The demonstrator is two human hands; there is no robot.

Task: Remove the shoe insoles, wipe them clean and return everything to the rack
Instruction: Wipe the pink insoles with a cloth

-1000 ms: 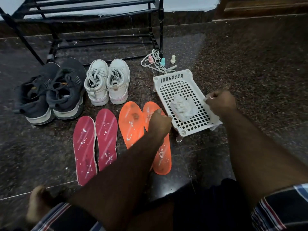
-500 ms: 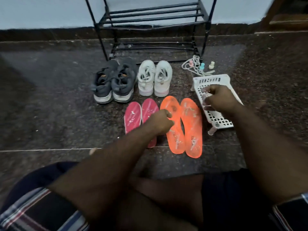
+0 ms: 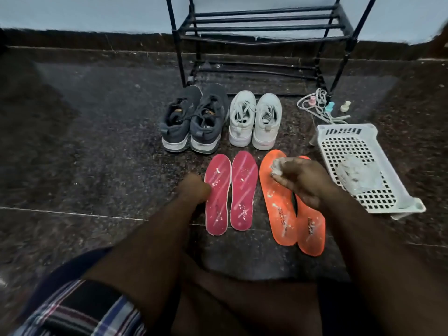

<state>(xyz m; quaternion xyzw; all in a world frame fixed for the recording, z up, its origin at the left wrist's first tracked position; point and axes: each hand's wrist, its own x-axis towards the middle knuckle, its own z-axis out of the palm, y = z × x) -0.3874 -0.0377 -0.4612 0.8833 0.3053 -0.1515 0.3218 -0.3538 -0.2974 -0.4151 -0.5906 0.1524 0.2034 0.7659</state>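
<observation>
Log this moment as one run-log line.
stage: wiping starts | right hand: holds wipe over orange insoles | left hand: at pink insoles, grip unclear | shoes: on floor, not on rack

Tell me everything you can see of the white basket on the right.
The white basket looks like moulded plastic: a shallow rectangular tray with a grid of square holes in its floor and slots along the far wall. It sits on the dark stone floor, skewed, on short legs, right of the orange insoles. A crumpled whitish cloth lies inside. Neither hand touches it; the right hand hovers just left of it, gripping a small white wad.
</observation>
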